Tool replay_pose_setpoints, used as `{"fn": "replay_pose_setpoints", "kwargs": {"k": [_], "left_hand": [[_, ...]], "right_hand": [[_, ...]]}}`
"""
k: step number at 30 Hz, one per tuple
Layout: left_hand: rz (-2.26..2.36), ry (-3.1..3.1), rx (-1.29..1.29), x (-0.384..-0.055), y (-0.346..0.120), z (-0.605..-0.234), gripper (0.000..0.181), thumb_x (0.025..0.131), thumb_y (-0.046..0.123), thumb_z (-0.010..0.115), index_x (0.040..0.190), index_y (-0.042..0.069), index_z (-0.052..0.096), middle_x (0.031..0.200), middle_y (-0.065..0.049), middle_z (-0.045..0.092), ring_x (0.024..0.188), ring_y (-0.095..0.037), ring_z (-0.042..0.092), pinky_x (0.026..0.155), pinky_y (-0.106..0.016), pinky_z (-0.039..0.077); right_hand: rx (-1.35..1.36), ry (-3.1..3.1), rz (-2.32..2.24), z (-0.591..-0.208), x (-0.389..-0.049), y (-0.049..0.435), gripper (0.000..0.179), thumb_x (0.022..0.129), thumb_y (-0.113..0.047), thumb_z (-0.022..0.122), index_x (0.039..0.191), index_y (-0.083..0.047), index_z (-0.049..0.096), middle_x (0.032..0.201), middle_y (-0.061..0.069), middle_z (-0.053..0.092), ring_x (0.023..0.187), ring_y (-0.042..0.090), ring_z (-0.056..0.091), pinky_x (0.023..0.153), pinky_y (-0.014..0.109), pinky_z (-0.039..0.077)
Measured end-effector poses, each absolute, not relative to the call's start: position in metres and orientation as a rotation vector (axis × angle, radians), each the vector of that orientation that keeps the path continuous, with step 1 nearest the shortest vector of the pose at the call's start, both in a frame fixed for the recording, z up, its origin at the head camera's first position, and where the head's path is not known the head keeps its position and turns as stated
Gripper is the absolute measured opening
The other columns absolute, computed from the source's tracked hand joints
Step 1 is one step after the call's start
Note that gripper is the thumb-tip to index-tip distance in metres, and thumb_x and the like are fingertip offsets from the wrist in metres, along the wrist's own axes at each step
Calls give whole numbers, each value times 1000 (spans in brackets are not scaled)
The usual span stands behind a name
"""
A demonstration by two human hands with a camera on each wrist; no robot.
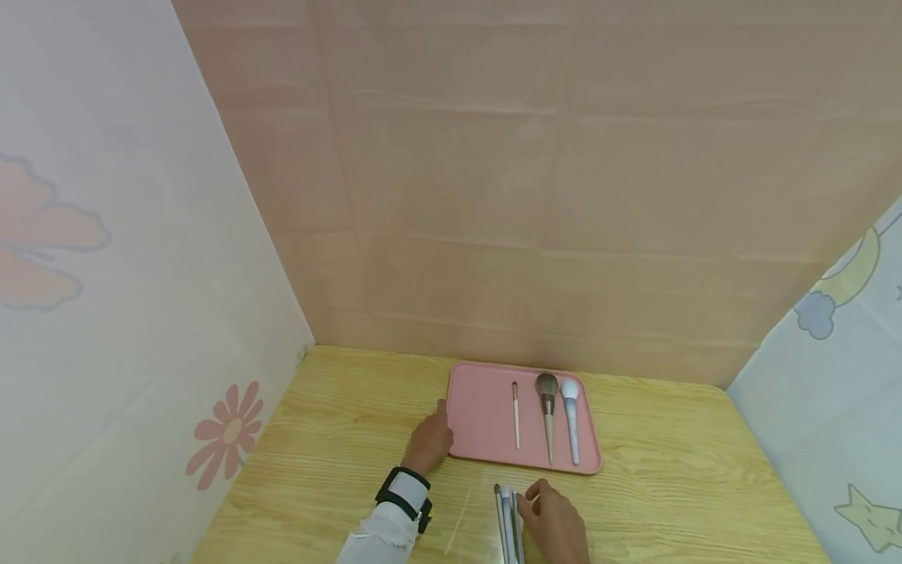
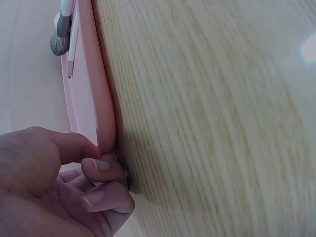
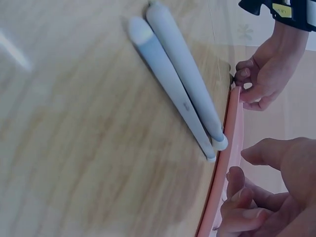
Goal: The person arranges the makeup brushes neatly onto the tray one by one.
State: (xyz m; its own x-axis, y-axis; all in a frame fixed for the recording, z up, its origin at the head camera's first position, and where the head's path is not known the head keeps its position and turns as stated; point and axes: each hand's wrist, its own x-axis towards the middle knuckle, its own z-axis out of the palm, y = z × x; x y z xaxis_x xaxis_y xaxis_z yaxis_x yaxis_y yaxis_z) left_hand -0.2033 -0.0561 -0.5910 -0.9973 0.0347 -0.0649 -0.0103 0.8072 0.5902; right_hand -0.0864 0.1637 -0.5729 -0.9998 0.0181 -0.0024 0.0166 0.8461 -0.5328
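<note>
My left hand (image 1: 428,442) grips the left edge of a pink tray (image 1: 479,419); the left wrist view shows thumb and curled fingers at its corner (image 2: 104,123). Three makeup brushes lie side by side on the tray: a slim one (image 1: 517,423), a big one with dark bristles (image 1: 549,407) and a pale blue-white one (image 1: 571,423). In front of the tray several more makeup brushes (image 1: 506,521) lie close together on the table. Right beside them is my right hand (image 1: 557,521), its fingers loosely bent with nothing between them. Pale handles (image 3: 185,64) show near it in the right wrist view.
The wood-grain table (image 1: 352,439) bears everything. A tan cloth wall (image 1: 451,196) stands close behind the tray. White printed panels rise at the left (image 1: 141,313) and right (image 1: 831,407). A band with a device (image 1: 405,493) sits on the left wrist.
</note>
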Motion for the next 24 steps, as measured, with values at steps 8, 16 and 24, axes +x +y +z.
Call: {"fn": "replay_pose_setpoints", "kwargs": {"k": [8, 16, 24], "left_hand": [[980, 2913, 52, -201, -57, -588, 49, 94, 0, 52, 140, -9, 38, 71, -10, 56, 58, -19, 45, 51, -32, 35], [974, 2930, 63, -199, -57, -584, 52, 94, 1, 54, 141, -10, 37, 76, -13, 60, 61, -19, 47, 53, -33, 38], [983, 2917, 64, -198, -57, -584, 51, 94, 1, 54, 141, -10, 36, 74, -12, 59, 59, -20, 46, 51, -32, 36]], "right_hand": [[-49, -3099, 936, -575, -72, 162, 22, 90, -31, 67, 85, -12, 57, 66, -7, 58, 55, 9, 50, 50, 29, 39], [-43, -3110, 996, -579, -62, 160, 24, 89, -33, 67, 83, -14, 54, 64, -7, 54, 55, 9, 47, 51, 27, 37], [28, -3153, 1057, -584, -60, 161, 31, 90, -36, 68, 82, -11, 52, 65, -4, 52, 56, 11, 47, 51, 28, 37]]}}
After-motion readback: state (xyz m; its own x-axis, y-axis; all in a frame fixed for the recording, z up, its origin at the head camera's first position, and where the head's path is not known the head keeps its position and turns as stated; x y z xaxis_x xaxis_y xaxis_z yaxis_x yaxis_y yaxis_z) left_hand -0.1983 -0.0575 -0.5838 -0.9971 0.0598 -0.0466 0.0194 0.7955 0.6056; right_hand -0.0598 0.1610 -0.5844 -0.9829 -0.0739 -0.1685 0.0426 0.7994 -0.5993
